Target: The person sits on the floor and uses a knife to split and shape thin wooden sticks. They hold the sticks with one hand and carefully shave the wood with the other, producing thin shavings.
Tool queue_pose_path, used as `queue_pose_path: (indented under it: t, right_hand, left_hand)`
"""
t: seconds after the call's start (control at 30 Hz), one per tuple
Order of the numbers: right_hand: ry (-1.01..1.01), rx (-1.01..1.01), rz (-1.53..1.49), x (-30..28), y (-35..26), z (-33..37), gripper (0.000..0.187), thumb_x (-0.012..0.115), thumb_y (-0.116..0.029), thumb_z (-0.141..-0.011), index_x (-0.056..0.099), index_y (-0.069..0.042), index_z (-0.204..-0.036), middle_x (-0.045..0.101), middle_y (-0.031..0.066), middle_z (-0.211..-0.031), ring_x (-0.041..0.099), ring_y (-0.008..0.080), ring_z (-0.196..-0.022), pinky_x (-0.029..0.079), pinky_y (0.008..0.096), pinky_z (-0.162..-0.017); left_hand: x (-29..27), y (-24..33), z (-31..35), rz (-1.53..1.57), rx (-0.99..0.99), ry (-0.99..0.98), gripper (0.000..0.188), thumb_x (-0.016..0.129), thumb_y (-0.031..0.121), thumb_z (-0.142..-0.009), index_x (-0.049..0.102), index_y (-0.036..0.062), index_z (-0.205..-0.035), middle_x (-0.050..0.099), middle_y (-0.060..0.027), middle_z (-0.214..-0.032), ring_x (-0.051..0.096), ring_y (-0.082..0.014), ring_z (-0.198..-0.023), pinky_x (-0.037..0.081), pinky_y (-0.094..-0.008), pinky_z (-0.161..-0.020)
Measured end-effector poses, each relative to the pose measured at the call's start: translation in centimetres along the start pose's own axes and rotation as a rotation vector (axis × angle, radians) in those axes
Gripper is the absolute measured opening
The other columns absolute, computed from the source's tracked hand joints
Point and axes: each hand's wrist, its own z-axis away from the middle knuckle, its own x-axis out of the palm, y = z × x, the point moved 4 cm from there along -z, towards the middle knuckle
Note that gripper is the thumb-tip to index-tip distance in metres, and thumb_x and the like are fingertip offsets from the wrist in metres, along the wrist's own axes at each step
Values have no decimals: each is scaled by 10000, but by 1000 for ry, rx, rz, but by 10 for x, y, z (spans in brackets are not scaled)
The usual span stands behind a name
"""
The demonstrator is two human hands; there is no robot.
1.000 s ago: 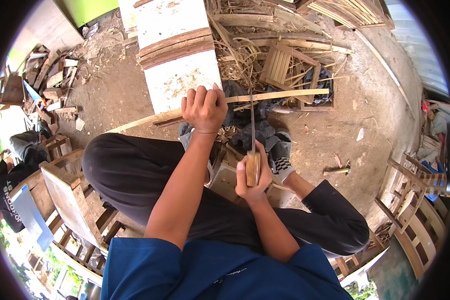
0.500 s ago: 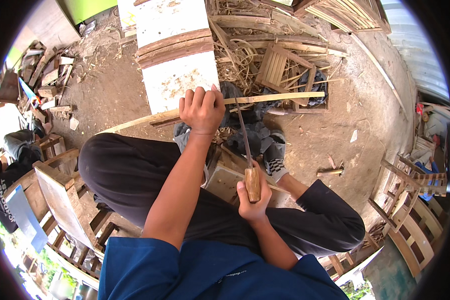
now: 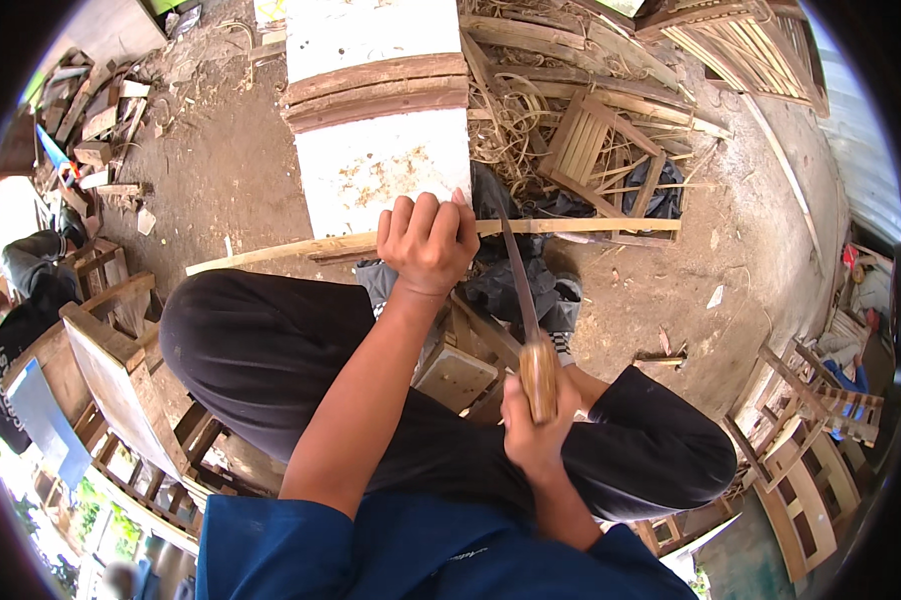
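1. Head view: the left hand (image 3: 426, 235) has its fingers curled around a pale wood strip (image 3: 596, 226), which comes out at both sides of them.
2. Just right of these fingers, a narrow dark blade (image 3: 521, 282) crosses the strip. The strip seems to be one length, so I judge that it is not yet parted and the dividing is left; how deep the blade sits, I cannot tell.
3. Nearer the body and to the right, the right hand (image 3: 539, 420) has its fingers wrapped around the wooden handle (image 3: 540, 382).
4. Far left of all fingers is a person in dark clothes (image 3: 26, 310), with a heap of offcuts (image 3: 96, 125) above.
5. Brown ground (image 3: 221, 180) lies between this heap and a white panel (image 3: 381, 155), just beyond the left fingers.
6. Beyond the fingers, rightward, lies a slatted frame (image 3: 581, 140).
7. Far right of the fingers stand wooden chair-like frames (image 3: 806, 490).
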Motion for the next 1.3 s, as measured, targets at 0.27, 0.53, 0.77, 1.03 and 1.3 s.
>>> queue_pose_path:
  t: [0.27, 0.53, 0.77, 1.03, 1.3]
  right_hand:
    - [-122, 276, -161, 7, -39, -71, 516, 656, -86, -933, 534, 99, -1398, 681, 125, -997, 634, 136, -855, 501, 284, -773]
    - [-55, -249, -297, 22, -4, -47, 646, 374, -429, -1081, 447, 73, -1482, 509, 37, -697, 451, 71, -556, 354, 215, -484]
    - [-65, -279, -290, 13, 42, 0, 620, 425, -340, -1048, 438, 90, -1494, 483, -2, -665, 410, 47, -546, 334, 224, -511]
    - [-71, -133, -365, 8, 32, 31, 613, 382, -342, -1070, 423, 89, -1504, 485, -1, -703, 398, 49, -551, 344, 222, -511]
    - [-37, -23, -379, -3, 10, 42, 618, 354, -346, -1079, 442, 120, -1476, 500, 15, -702, 405, 52, -531, 347, 226, -493]
  left_hand:
    - [-1, 4, -4, -12, 14, 54, 379, 720, 33, -806, 417, 127, -598, 409, -32, -610, 432, -237, -550, 296, -380, -523]
    - [-1, 3, 0, -2, 34, 104, 400, 722, 37, -808, 398, 127, -592, 415, -30, -608, 435, -242, -556, 312, -388, -531]
    - [1, 3, -1, -9, 41, 134, 409, 735, 42, -793, 397, 129, -579, 428, -34, -608, 459, -251, -567, 338, -393, -536]
    - [1, 4, 0, -16, 37, 121, 417, 737, 33, -782, 391, 129, -571, 425, -31, -605, 461, -256, -564, 350, -395, -538]
    - [1, 4, 0, -8, 13, 81, 419, 730, 24, -786, 378, 131, -586, 401, -30, -600, 428, -245, -550, 305, -388, -524]
